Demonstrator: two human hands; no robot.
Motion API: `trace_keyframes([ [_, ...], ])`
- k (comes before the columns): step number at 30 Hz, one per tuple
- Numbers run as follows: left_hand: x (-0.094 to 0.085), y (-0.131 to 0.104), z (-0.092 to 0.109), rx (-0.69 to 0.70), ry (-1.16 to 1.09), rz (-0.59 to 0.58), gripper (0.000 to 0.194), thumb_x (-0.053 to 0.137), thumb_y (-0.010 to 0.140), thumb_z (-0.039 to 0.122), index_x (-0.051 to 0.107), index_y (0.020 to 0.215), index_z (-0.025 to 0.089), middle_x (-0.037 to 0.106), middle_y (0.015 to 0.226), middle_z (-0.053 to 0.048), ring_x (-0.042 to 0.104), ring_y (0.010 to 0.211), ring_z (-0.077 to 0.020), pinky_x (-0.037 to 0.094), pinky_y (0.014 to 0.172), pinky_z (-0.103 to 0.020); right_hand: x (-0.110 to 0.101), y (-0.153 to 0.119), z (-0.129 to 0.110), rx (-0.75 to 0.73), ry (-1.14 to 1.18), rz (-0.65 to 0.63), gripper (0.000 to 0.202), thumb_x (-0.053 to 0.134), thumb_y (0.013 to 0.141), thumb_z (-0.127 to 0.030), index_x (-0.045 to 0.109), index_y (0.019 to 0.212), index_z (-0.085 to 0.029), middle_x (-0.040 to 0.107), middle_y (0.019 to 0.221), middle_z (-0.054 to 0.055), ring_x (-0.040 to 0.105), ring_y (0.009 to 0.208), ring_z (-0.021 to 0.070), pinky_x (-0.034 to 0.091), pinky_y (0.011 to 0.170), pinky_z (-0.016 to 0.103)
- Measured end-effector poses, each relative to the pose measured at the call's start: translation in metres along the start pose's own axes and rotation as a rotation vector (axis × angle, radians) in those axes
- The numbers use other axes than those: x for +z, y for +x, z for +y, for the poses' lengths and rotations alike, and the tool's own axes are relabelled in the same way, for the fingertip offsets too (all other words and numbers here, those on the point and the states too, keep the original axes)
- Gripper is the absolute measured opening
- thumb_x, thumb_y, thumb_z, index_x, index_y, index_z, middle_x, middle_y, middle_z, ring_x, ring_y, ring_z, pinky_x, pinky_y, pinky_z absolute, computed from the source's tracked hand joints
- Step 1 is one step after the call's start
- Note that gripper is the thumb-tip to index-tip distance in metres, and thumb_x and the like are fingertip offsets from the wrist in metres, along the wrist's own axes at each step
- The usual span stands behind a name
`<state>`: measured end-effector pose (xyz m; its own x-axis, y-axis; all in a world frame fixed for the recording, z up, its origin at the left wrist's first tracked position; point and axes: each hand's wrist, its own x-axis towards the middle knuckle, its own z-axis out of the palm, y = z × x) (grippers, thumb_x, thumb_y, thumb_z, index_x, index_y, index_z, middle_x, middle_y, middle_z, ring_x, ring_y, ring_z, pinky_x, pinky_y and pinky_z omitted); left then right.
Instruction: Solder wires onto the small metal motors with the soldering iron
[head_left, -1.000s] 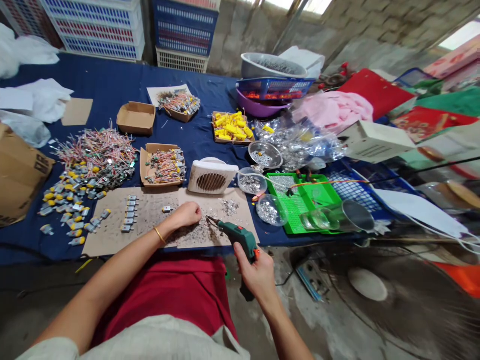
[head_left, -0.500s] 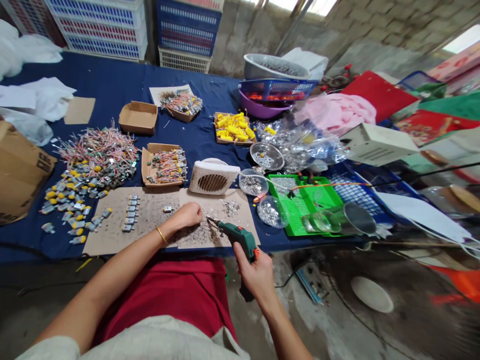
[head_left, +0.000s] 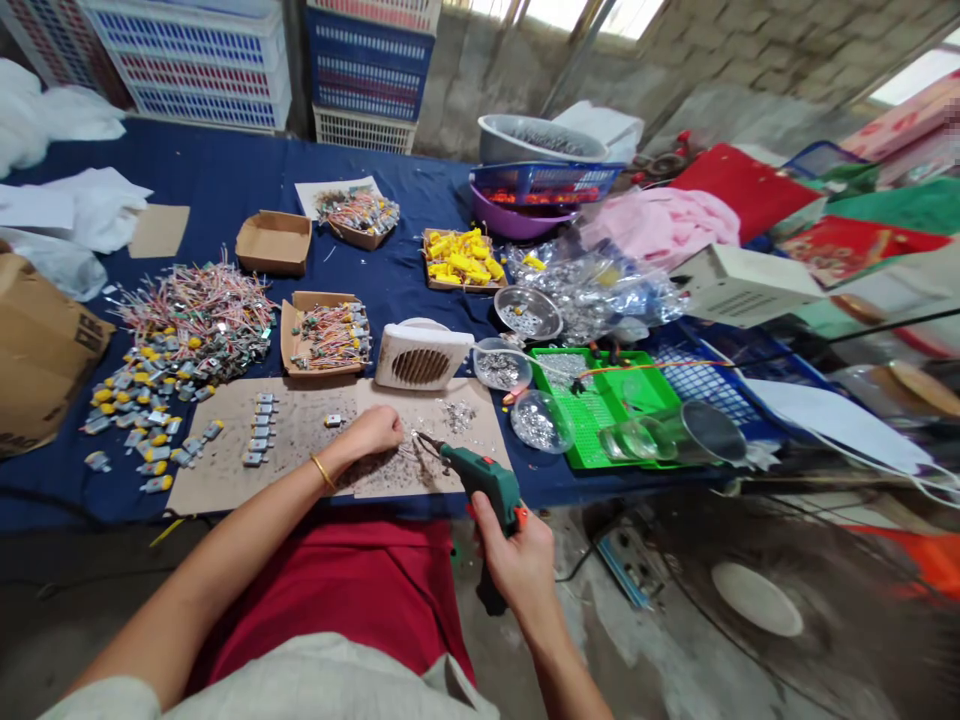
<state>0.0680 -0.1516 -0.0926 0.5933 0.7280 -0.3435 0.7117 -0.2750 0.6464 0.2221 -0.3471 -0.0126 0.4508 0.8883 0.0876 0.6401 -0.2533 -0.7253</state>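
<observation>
My right hand grips a green and black soldering gun by its handle, with a finger around the orange trigger. The gun points up and left, and its thin tip lies just right of my left hand. That hand is closed low over the stained cardboard sheet, its fingertips toward the tip; what it pinches is too small to make out. Left of it lies a single small motor, and farther left stands a short column of motors. Loose metal bits are scattered beyond the tip.
A white vent fan stands behind my hands. Left are a heap of wired motors and cardboard trays. Bowls of metal parts and a green basket stand right. A cord runs from the gun past a floor fan.
The view has shifted slightly. My right hand and the soldering gun have moved very little, slightly rightward; my left hand stays closed in the same place.
</observation>
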Motion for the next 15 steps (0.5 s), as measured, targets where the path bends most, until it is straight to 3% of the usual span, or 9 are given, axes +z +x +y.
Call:
trace_keyframes([
  [8,0.004,0.001,-0.005,0.038,0.005,0.041,0.015,0.054,0.067,0.013,0.069,0.065,0.01,0.063,0.059,-0.006,0.05,0.053,-0.0121,0.035,0.055,-0.023,-0.008,-0.015,0.01,0.165,0.02,0.1,0.054,0.05,0.083,-0.063,0.057,0.052,-0.019,0.055,0.043,0.002,0.052,0.042,0.0154,0.04,0.044,0.025],
  [15,0.005,0.002,-0.008,0.042,0.015,0.038,0.017,0.053,0.069,0.016,0.069,0.066,0.011,0.062,0.058,-0.005,0.049,0.051,-0.0115,0.031,0.052,-0.023,-0.01,-0.012,0.015,0.16,0.051,0.099,0.053,0.051,0.082,-0.064,0.058,0.056,-0.018,0.055,0.043,0.002,0.052,0.042,0.0157,0.041,0.045,0.025],
])
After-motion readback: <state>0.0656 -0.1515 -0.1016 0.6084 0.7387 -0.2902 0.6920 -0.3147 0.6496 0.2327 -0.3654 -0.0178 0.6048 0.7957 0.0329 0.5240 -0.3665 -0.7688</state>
